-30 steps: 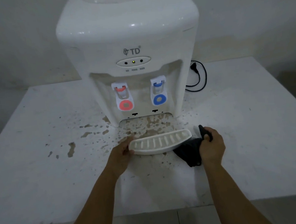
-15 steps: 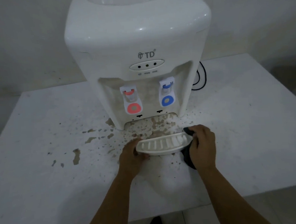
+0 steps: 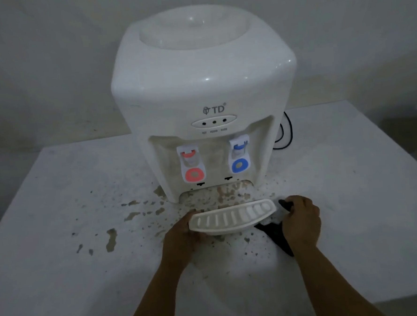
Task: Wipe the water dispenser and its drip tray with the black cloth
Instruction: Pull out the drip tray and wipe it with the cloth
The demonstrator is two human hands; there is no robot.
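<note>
A white water dispenser [image 3: 205,84] stands at the back middle of a white table, with a red tap [image 3: 192,166] and a blue tap [image 3: 239,156] in its recess. The white slotted drip tray [image 3: 230,217] is out of its bay, just in front of the dispenser's base. My left hand [image 3: 180,235] grips the tray's left end. My right hand [image 3: 301,221] is at the tray's right end, closed on the black cloth [image 3: 275,234], which hangs below and left of the palm. The dispenser's open bay [image 3: 217,194] is stained brown.
Brown splatter marks [image 3: 111,239] spread over the white table [image 3: 63,276] left of and in front of the dispenser. A black power cord [image 3: 287,133] loops behind the dispenser's right side. A wall stands close behind. The table's front edge runs near the bottom right.
My view has tilted up, so the dispenser's top now shows. My right hand with the cloth moved in from the tray's right side to its right end. The tray stays held by my left hand.
</note>
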